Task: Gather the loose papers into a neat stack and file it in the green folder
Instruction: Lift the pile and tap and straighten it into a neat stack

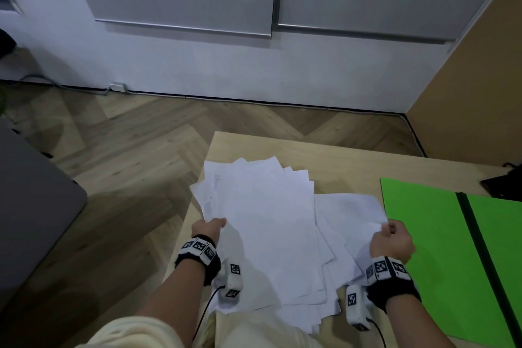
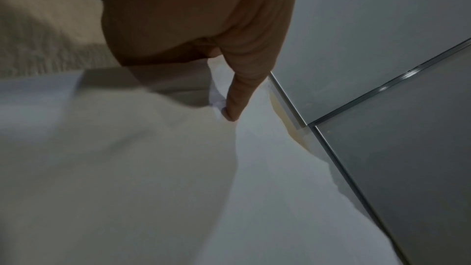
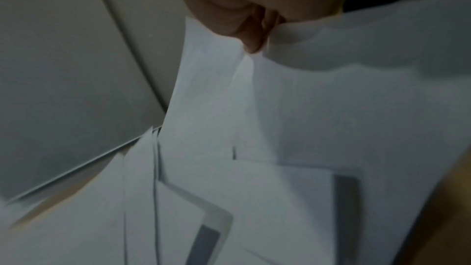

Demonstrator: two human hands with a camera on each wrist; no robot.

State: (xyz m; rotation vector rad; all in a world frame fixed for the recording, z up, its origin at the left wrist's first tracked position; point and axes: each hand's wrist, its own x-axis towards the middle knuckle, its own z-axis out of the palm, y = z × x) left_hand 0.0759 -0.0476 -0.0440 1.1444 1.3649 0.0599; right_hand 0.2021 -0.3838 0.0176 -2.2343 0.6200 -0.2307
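Folder [image 1: 440, 234] right of papers [image 1: 268, 234]; hands grip sheets.

Left hand [image 2: 198, 27] thumb presses white papers [image 2: 254, 188].

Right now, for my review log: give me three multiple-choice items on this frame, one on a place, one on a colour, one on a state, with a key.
1. Where does the folder lie, relative to the papers?
A. To their right
B. To their left
C. Under them

2. What colour is the band across the folder?
A. White
B. Black
C. Red

3. How are the papers arranged?
A. Squared into a neat stack
B. Fanned unevenly, corners sticking out
C. Already in the folder

Key: A, it lies on the table beyond the right hand; B, a dark strip crosses the green; C is out and B holds, with the left hand and right hand gripping staggered sheets.
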